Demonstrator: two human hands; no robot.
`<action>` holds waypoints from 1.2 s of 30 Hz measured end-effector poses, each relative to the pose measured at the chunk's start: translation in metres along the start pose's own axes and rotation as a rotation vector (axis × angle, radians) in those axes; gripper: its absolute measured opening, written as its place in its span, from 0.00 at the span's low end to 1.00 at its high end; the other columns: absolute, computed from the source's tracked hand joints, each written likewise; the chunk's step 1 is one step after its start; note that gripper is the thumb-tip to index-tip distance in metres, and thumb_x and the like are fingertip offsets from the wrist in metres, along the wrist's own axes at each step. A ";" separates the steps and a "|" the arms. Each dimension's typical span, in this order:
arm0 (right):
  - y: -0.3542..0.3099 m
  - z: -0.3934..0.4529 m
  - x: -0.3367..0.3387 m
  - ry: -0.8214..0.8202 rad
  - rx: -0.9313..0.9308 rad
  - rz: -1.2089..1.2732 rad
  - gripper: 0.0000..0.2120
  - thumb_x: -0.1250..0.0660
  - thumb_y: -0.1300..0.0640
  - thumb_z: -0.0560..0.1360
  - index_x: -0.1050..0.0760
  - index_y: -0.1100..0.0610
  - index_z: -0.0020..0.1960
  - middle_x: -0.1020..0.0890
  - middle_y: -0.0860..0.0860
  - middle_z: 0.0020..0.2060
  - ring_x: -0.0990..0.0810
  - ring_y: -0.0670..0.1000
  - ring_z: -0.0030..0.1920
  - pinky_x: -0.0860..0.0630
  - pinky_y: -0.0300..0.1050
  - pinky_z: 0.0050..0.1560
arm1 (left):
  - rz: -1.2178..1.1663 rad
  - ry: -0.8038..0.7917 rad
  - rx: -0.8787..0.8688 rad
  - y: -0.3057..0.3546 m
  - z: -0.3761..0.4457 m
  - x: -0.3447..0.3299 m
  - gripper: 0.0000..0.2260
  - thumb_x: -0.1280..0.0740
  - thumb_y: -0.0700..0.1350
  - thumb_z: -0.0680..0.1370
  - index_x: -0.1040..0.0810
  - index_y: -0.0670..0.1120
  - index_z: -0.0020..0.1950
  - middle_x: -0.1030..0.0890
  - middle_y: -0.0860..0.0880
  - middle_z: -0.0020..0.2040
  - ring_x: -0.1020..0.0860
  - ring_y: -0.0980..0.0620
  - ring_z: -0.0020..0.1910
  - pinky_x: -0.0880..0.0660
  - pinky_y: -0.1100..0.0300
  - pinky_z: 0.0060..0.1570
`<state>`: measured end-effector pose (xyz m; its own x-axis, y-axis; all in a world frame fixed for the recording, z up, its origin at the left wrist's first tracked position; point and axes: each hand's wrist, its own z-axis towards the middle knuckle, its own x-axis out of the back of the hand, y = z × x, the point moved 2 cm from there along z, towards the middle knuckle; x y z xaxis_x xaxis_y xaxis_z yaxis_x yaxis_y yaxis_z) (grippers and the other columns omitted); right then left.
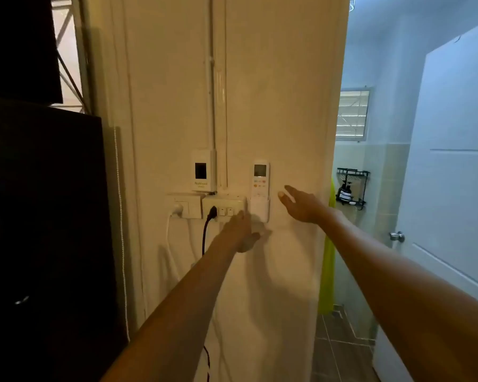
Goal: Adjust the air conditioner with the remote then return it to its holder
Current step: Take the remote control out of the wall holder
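The white plastic box (204, 170) on the cream wall (282, 106) carries the word "National" under its dark window. The white remote (260, 179), slim with a grey screen and coloured buttons, stands upright in its smooth white holder (260, 210). The right hand (301, 205) is spread wide beside it, holding nothing. The left hand (239, 230) is open below the holder, also empty.
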<state>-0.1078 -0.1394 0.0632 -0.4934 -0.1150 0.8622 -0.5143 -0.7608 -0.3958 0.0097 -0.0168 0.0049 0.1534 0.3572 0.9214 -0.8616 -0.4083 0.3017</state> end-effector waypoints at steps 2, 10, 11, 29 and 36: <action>-0.001 0.013 0.003 0.039 -0.001 0.120 0.30 0.52 0.38 0.78 0.45 0.51 0.75 0.36 0.56 0.74 0.39 0.60 0.73 0.44 0.55 0.72 | -0.110 0.035 -0.035 0.007 0.008 -0.011 0.29 0.38 0.50 0.79 0.47 0.41 0.74 0.44 0.40 0.76 0.42 0.40 0.73 0.41 0.47 0.70; -0.006 0.074 0.014 0.000 0.033 0.733 0.30 0.49 0.35 0.76 0.36 0.53 0.70 0.26 0.56 0.65 0.25 0.56 0.60 0.30 0.52 0.64 | -0.236 0.369 -0.038 0.020 0.048 -0.056 0.32 0.38 0.43 0.79 0.54 0.36 0.75 0.54 0.37 0.77 0.55 0.39 0.76 0.46 0.49 0.73; -0.005 0.079 0.014 -0.008 0.025 0.787 0.30 0.48 0.35 0.75 0.35 0.53 0.70 0.24 0.54 0.61 0.24 0.54 0.56 0.28 0.50 0.60 | -0.235 0.432 -0.024 0.022 0.052 -0.060 0.31 0.38 0.43 0.80 0.54 0.36 0.74 0.55 0.37 0.77 0.56 0.39 0.76 0.48 0.52 0.73; -0.014 0.120 -0.017 0.456 0.141 0.610 0.23 0.37 0.32 0.61 0.23 0.43 0.50 0.18 0.39 0.36 0.20 0.39 0.35 0.25 0.38 0.34 | -0.333 0.692 0.053 0.015 0.088 -0.078 0.32 0.36 0.46 0.79 0.51 0.40 0.75 0.46 0.39 0.76 0.46 0.41 0.75 0.38 0.46 0.72; -0.015 0.135 -0.008 0.462 0.120 0.582 0.07 0.27 0.44 0.65 0.23 0.44 0.38 0.16 0.47 0.38 0.16 0.51 0.40 0.17 0.54 0.43 | -0.322 0.726 0.029 0.009 0.095 -0.090 0.33 0.35 0.48 0.78 0.50 0.39 0.75 0.45 0.38 0.76 0.46 0.39 0.75 0.36 0.45 0.69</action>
<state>-0.0015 -0.2133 0.1049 -0.9201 -0.2601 0.2930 -0.0135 -0.7264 -0.6872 0.0339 -0.1321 -0.0521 0.0300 0.9157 0.4008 -0.8138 -0.2104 0.5417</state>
